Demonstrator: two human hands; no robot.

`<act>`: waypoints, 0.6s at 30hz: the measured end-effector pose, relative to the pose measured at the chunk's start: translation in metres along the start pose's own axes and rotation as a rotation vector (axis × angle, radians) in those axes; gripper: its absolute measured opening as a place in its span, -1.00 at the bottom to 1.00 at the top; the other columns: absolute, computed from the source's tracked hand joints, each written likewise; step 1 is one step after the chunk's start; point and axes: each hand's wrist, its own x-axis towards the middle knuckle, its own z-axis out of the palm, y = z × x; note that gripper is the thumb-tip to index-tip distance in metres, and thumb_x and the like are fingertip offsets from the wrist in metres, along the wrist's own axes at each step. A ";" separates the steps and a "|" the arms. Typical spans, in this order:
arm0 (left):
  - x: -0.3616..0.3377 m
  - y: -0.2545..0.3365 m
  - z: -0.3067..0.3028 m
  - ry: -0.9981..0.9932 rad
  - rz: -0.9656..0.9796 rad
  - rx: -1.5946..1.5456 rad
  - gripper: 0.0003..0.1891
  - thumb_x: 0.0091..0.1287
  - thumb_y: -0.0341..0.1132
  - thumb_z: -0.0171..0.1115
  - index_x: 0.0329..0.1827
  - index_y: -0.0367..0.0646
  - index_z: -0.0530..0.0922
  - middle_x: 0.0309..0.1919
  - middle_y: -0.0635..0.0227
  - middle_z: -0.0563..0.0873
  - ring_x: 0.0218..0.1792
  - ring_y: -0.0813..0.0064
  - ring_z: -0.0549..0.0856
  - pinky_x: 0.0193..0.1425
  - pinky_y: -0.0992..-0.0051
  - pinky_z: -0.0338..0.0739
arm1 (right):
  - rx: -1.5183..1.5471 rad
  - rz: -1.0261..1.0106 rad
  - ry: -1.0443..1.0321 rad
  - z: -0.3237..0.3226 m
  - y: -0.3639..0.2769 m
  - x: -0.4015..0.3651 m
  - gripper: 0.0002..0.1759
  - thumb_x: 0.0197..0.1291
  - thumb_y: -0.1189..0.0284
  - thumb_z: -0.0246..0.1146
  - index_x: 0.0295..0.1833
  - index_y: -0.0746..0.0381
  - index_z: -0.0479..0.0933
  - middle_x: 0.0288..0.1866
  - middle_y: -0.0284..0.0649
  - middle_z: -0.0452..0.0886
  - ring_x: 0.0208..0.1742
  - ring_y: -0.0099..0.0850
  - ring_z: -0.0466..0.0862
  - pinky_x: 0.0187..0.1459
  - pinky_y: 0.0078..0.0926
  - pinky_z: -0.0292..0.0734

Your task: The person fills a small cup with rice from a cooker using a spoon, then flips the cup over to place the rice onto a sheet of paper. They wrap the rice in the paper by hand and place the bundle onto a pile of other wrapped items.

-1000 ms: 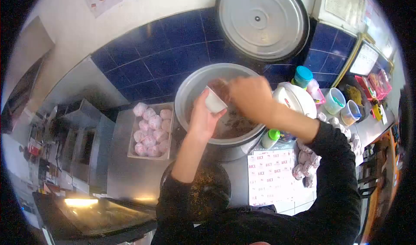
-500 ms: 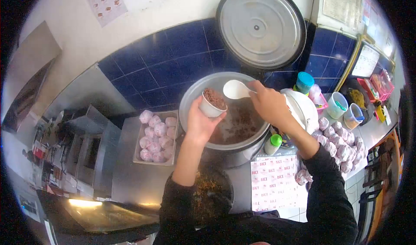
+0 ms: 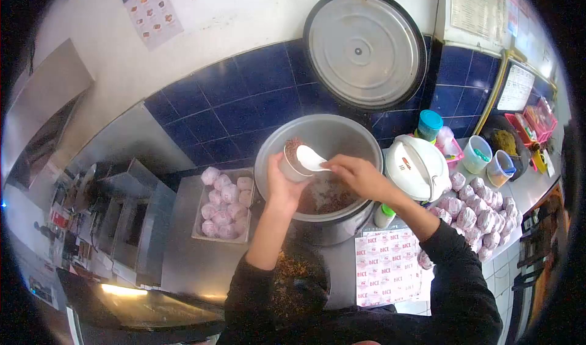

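Note:
My left hand (image 3: pixel 285 189) is wrapped round a small white cup (image 3: pixel 295 171) filled with reddish-brown rice (image 3: pixel 292 151). In my right hand (image 3: pixel 360 175) is the handle of a white scoop (image 3: pixel 310 158), its bowl lying against the rice at the cup's rim. Both hands are over a large round pot (image 3: pixel 366 138), which holds more reddish-brown rice (image 3: pixel 325 197) at its bottom. The pot's round lid (image 3: pixel 366 52) stands raised behind it.
A metal tray (image 3: pixel 224 239) of wrapped balls stands left of the pot. To the right are a white lidded container (image 3: pixel 417 168), a green-capped bottle (image 3: pixel 384 215), printed paper sheets (image 3: pixel 386 268) and many wrapped bundles (image 3: pixel 482 214). A dark pan (image 3: pixel 299 284) lies in front.
The scoop has moved left and down from beside the cup onto the rice at its rim. My right hand has moved left and down with it. The camera view has shifted slightly.

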 end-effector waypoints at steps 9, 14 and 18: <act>-0.007 0.009 0.007 -0.125 -0.073 0.119 -0.47 0.49 0.12 -0.08 0.34 0.01 0.49 0.23 0.28 0.67 0.19 0.30 0.66 0.10 0.15 0.61 | -0.158 -0.225 0.156 -0.023 -0.016 0.025 -0.70 0.55 0.28 0.11 0.19 0.16 0.64 -0.04 -0.02 0.78 -0.01 -0.02 0.78 -0.01 -0.08 0.63; -0.007 0.005 -0.005 -0.092 -0.127 0.115 -0.47 0.49 0.11 -0.07 0.33 -0.01 0.50 0.23 0.26 0.67 0.19 0.28 0.67 0.10 0.16 0.63 | -0.511 0.074 0.042 -0.030 -0.021 0.024 -0.70 0.53 0.22 0.13 0.16 0.11 0.64 -0.09 0.01 0.78 -0.02 0.09 0.74 0.01 -0.03 0.62; -0.013 0.010 -0.004 -0.132 -0.128 0.053 -0.46 0.48 0.10 -0.06 0.34 -0.04 0.50 0.24 0.21 0.66 0.17 0.24 0.67 0.07 0.16 0.65 | -0.295 0.057 0.132 -0.032 -0.008 0.027 -0.68 0.54 0.24 0.11 0.15 0.15 0.65 -0.05 0.02 0.77 0.02 0.11 0.73 0.04 -0.05 0.61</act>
